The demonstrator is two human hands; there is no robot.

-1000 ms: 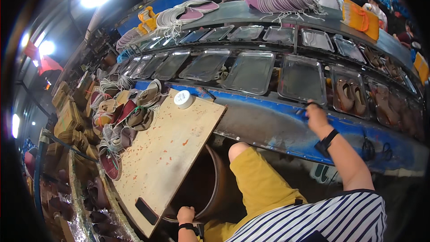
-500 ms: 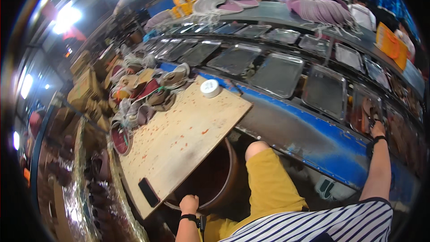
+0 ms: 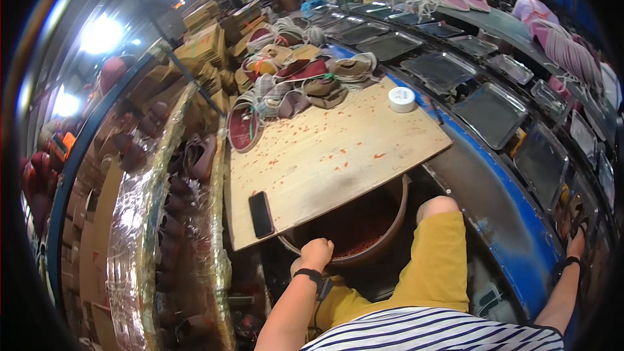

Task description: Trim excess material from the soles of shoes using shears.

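Note:
My left hand point(image 3: 316, 255) is curled closed beside the near rim of a large round tub point(image 3: 390, 229), which holds reddish scraps. Whatever is inside those fingers, if anything, is hidden. Far to the right, my right hand point(image 3: 576, 244) reaches over the tray line and has its fingers on a brown shoe point(image 3: 574, 211). That shoe lies at the dim edge of the picture, so its details are hard to make out. A pale wooden board point(image 3: 338, 149) lies partly over the tub, strewn with small red scraps.
On the board are a black phone point(image 3: 261, 214), a round white container point(image 3: 402, 99) and a heap of shoe uppers point(image 3: 292, 81). Metal trays point(image 3: 492, 114) line the blue-edged conveyor. Racked shoes point(image 3: 199, 156) stand left. Another person point(image 3: 534, 10) is at the back.
The view has swung left, so the board and conveyor appear farther right. My left hand stays closed by the tub, and my right hand remains at the shoe.

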